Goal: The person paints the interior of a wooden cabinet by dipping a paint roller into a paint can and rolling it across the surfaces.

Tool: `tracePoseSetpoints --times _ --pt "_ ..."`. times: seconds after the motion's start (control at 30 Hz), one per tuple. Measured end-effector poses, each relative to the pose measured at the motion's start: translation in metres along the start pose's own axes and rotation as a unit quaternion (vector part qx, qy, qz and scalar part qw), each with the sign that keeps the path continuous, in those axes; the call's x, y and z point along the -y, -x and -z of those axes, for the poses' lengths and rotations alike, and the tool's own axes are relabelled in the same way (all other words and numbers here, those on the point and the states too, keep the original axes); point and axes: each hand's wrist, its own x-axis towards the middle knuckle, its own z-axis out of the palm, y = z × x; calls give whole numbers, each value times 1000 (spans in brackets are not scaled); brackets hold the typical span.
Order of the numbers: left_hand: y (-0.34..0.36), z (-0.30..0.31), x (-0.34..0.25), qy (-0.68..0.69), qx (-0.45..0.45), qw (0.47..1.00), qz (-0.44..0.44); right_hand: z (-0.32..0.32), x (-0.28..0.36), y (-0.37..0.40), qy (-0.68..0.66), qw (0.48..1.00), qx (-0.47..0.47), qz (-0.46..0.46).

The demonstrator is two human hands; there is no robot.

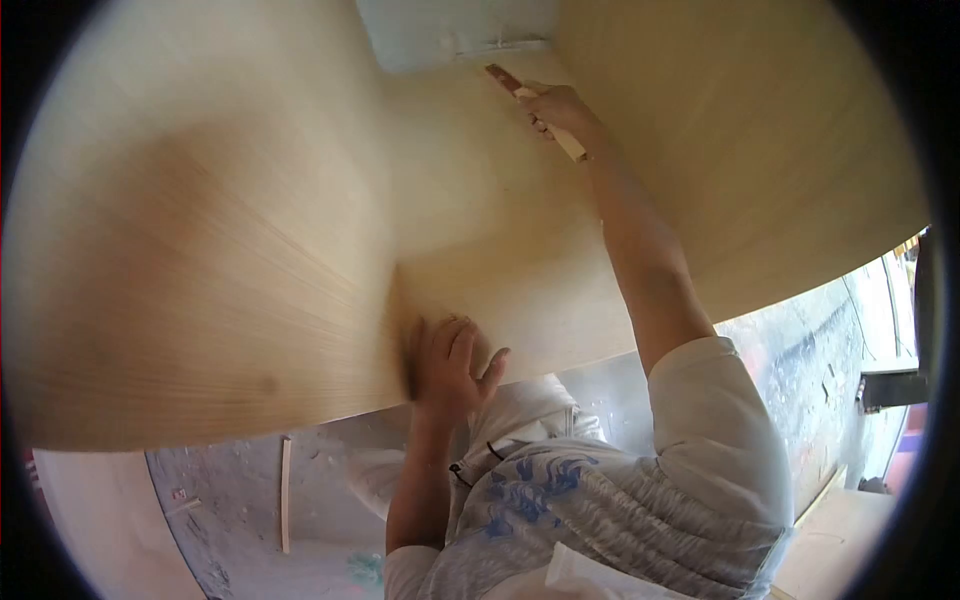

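Note:
My right hand point(562, 112) is closed around a flat wooden stick with a reddish-brown end point(505, 80). Its kind is not clear from here. The dark end points up and left, close to the far edge of the bottom panel point(480, 200) inside a pale wooden box. Near the front edge of that panel, in the corner by the left wall, my left hand point(455, 365) rests with its fingers stretched out and the thumb apart. I see nothing held in it.
Tall wood-grain side panels rise on the left point(200, 250) and right point(750, 150). A pale bluish surface point(450, 30) shows beyond the far end. Below, a thin wooden strip point(286, 495) lies on the stained grey floor point(330, 530). A dark object point(893, 390) stands at the right.

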Motion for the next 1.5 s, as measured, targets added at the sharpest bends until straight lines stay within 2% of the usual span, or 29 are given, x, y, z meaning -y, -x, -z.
tracePoseSetpoints --times 0.23,0.37,0.43,0.47,0.53,0.57,0.6,0.67,0.73,0.77,0.87,0.93,1.0,1.07,1.1,1.17,1.2,1.23,1.3,1.37,1.4,1.43,1.5 --pt "-9 6 -9 10 -17 1000 -11 42 -29 -9 40 993 -110 6" --pt "-9 1 -13 -1 -26 999 -19 28 -16 -18 20 987 -160 -27" --pt "-10 1 -15 2 -26 1000 -18 -6 -27 -56 90 964 -245 41" --pt "-10 1 -15 -5 -32 999 -17 -30 -47 -95 98 965 -220 101" --pt "-10 0 -14 -4 -24 1000 -18 -78 -25 -104 139 965 -183 123" --pt "-11 0 -12 -4 -21 1000 -18 -103 10 -65 176 966 -171 80" --pt "-10 1 -12 -1 -18 1000 -16 -117 28 -33 233 952 -153 127" --pt "-7 -1 -14 6 -8 1000 -15 -139 36 -17 287 934 -136 165" --pt "-6 -2 -12 17 7 1000 -9 -149 29 -19 170 954 -186 161" --pt "-6 -2 -11 22 14 1000 -9 -139 24 -21 170 954 -192 154" --pt "-8 -3 -12 33 27 999 13 -87 6 -21 111 975 -101 165" --pt "-12 -2 -14 11 0 1000 0 -42 6 -9 -72 994 -71 50" --pt "-14 -2 -15 9 -3 1000 -1 -6 -6 -21 -36 994 -78 63" --pt "-11 0 -15 4 -7 1000 0 21 3 -11 32 996 -83 9" --pt "-9 -2 -14 -2 -11 1000 -5 32 0 -15 33 996 -81 15" --pt "-10 -5 -12 -14 -26 1000 -10 42 -4 -26 93 992 -85 -30" --pt "-9 -5 -12 -14 -19 1000 -5 39 -9 -29 95 992 -83 -21" --pt "-7 -5 -12 -15 -13 1000 -1 32 -16 -31 280 948 -146 34" --pt "-5 -7 -12 -16 -20 1000 0 20 -14 -6 411 876 -228 111" --pt "-7 -8 -11 -19 -32 999 -8 12 -11 32 383 891 -214 118" --pt "-7 -7 -11 -17 -22 1000 -8 15 -8 36 395 896 -178 98" --pt "-8 -7 -12 -13 -12 1000 -9 16 -2 33 392 895 -184 106" --pt "-6 -6 -6 -19 -15 1000 -10 12 7 27 435 884 -109 130"
